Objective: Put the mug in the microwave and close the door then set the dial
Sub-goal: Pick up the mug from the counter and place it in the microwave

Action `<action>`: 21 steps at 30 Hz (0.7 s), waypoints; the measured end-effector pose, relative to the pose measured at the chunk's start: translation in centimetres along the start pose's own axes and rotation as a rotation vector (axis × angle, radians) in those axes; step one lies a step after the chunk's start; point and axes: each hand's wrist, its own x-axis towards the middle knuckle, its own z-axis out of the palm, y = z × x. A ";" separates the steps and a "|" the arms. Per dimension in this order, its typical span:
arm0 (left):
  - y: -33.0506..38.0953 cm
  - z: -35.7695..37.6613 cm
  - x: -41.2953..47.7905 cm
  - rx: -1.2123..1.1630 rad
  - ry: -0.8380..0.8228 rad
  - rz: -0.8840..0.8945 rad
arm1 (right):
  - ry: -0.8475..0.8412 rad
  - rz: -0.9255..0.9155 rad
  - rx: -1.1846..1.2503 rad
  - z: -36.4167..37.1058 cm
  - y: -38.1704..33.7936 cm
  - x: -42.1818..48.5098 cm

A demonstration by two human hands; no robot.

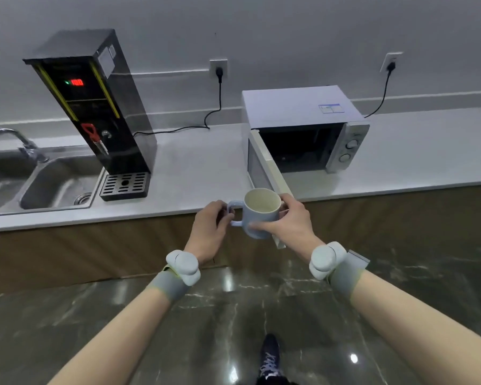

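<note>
Far left, a steel sink (53, 187) with its tap (9, 137), then a tall black water dispenser (95, 107) on the pale counter (195, 173). Centre stage: the left hand (210, 227) pinches the handle of the pale blue mug (261, 212), upright, held in the air at the counter's front edge. The right hand (288, 220) wraps the mug's body. Just behind, the microwave door (270, 168) swings out toward the mug; the white microwave (303, 129) gapes open, two dials (349, 150) at its right.
</note>
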 end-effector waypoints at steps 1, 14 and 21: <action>0.2 0.4 -0.7 -0.010 -0.003 0.002 | -0.001 0.005 -0.006 -0.2 0.2 -0.6; 5.4 6.8 -4.5 -0.047 0.001 0.043 | -0.001 -0.023 -0.003 -7.5 5.3 -3.5; 11.0 11.7 -3.8 -0.067 0.078 0.064 | -0.021 -0.084 0.008 -14.8 7.4 -1.7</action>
